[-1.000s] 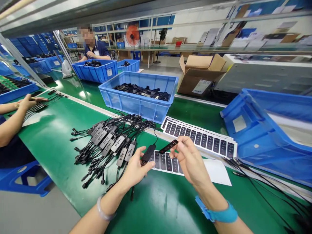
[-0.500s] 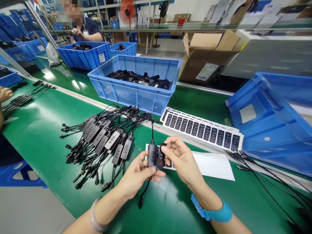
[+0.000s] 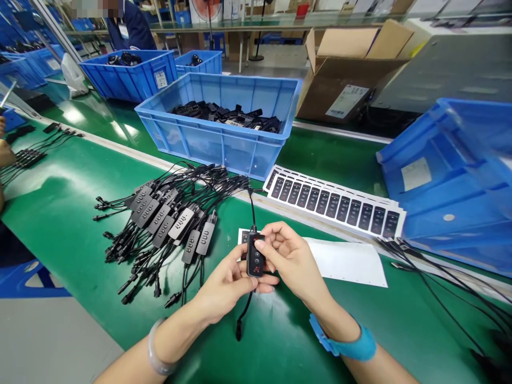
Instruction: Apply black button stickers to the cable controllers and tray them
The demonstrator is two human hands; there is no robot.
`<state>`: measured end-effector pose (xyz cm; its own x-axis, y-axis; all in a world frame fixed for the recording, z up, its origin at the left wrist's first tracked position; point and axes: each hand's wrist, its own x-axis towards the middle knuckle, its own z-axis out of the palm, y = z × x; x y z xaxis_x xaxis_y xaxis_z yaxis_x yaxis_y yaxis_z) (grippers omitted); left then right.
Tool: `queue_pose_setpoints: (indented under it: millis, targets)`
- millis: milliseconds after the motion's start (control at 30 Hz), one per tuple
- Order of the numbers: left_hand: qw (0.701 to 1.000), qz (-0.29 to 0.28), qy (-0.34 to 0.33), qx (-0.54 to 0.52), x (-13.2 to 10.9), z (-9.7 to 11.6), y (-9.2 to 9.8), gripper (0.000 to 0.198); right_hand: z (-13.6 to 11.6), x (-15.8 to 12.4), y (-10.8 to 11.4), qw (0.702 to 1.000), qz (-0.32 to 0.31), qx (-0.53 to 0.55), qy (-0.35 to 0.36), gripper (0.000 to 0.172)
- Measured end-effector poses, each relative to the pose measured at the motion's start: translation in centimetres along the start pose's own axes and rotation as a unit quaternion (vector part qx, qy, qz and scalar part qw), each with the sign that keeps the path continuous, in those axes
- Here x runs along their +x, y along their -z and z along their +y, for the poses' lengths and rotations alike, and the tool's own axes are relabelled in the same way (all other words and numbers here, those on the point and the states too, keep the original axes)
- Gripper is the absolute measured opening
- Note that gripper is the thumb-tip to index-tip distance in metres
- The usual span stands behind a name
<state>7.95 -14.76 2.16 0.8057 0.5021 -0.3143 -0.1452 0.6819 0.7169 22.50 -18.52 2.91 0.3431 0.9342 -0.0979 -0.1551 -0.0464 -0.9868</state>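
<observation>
Black controller: held in left hand grip. Right hand grip narrow, holding label against controller's face.

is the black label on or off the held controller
On: the label lies over the controller, right hand touching its upper end; whether stuck, cannot tell.
</observation>
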Motion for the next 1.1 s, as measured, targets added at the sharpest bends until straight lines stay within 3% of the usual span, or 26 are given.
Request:
queue_pose_setpoints:
  millis: [1100]
  targets:
    - [0.999,0.014,-0.006,0.043,0.05,-0.1,-0.16,0.056,0.61,-0.07,-0.04,0.999,0.021,-0.035,0.003,0.024]
